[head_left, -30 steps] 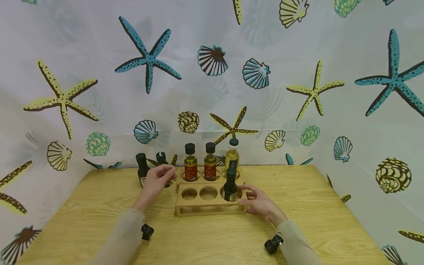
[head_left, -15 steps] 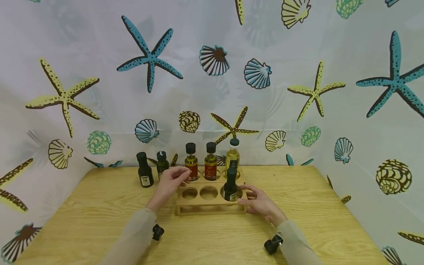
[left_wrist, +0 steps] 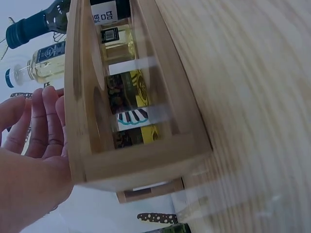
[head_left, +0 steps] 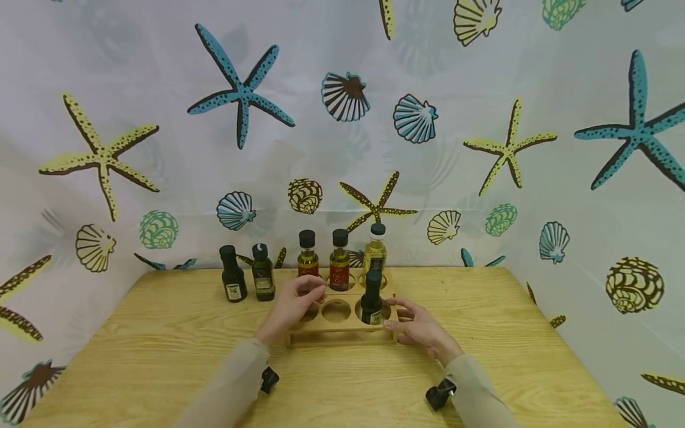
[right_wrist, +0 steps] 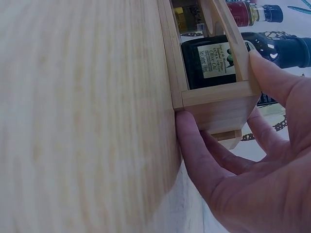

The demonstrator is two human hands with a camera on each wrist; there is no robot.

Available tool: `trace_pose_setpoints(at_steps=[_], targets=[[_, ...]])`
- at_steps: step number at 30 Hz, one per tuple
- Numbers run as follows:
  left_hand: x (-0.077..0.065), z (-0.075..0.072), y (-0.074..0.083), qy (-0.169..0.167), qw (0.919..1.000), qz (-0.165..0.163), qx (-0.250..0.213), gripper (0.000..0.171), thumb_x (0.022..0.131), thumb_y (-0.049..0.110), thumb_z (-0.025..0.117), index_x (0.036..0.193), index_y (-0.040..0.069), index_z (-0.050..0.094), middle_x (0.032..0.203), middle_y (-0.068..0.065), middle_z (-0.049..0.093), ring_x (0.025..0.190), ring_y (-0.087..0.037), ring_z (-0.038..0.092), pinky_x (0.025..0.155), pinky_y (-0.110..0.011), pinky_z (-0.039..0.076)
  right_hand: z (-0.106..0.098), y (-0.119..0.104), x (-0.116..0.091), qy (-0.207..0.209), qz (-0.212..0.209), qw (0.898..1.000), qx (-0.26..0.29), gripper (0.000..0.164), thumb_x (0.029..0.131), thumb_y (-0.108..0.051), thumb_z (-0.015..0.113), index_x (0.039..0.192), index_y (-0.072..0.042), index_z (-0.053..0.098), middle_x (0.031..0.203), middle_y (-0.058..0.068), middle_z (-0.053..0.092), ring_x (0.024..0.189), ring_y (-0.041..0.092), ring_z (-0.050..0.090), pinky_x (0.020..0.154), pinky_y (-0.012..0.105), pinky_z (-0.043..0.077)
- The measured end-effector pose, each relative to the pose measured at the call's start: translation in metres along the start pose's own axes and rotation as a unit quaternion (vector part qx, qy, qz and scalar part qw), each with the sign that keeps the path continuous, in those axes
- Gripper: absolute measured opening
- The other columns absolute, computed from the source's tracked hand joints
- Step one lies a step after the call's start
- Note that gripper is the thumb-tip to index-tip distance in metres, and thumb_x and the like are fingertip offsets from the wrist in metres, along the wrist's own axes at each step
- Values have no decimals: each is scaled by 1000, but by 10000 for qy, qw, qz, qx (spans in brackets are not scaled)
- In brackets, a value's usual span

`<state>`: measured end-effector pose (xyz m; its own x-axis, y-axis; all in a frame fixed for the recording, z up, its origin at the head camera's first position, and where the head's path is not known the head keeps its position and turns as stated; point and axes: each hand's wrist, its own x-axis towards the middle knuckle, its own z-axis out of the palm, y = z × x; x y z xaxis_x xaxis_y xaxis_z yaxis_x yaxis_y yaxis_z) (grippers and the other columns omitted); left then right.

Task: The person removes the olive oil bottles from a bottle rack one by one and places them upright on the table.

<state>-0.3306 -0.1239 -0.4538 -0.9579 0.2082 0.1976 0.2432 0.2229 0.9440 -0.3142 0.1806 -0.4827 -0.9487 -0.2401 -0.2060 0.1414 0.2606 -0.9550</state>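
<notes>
Pale wood grain covers the tabletop (head_left: 342, 386), and clock directions here are taken from the middle of the rack, with 12 pointing away from the person. Nearest are two beige sleeves, the left sleeve (head_left: 230, 386) between 7 and 8 o'clock and the right sleeve (head_left: 478, 389) at 4, each with a small black device at the wrist.

The right hand (head_left: 423, 333) grips the near right end of the wooden rack (head_left: 342, 326), between 3 and 4 o'clock, thumb on the upper board and a fingertip low against the end piece. The left hand (head_left: 297, 300) hovers about 9 o'clock over the front tier, fingers loosely bent and holding nothing; whether it touches the wood cannot be told.

At 3 o'clock a dark olive oil bottle (head_left: 371, 300) stands upright in the front tier's right hole. Behind, the rear tier carries a red-labelled bottle (head_left: 307, 263) at 11, partly covered by the left hand, its twin (head_left: 339, 270) at 12, and a white-necked yellow bottle (head_left: 374, 255) at 1.

Near 10 o'clock, a slim dark bottle (head_left: 233, 276) and a green bottle (head_left: 263, 276) stand side by side on the table. Farthest hangs a white curtain (head_left: 374, 59) printed with starfish and shells.
</notes>
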Motion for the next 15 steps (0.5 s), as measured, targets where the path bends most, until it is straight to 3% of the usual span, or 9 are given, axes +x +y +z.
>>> trace_pose_setpoints(at_steps=[7,15], targets=[[-3,11,1,-72,9999,-75,-24,33,95,22,67,120,1,66,105,-22,68,87,-31,66,71,-40,57,2,3,0,-84,-30,10000,-8,64,84,-35,78,141,-27,52,152,23,37,135,42,43,87,42,57],[3,24,3,-226,9994,-150,-220,40,93,24,70,127,5,64,110,-14,69,103,-39,64,80,-45,58,-2,2,0,-61,-24,10000,42,62,85,-33,78,141,-28,52,153,22,34,139,41,37,88,43,56]])
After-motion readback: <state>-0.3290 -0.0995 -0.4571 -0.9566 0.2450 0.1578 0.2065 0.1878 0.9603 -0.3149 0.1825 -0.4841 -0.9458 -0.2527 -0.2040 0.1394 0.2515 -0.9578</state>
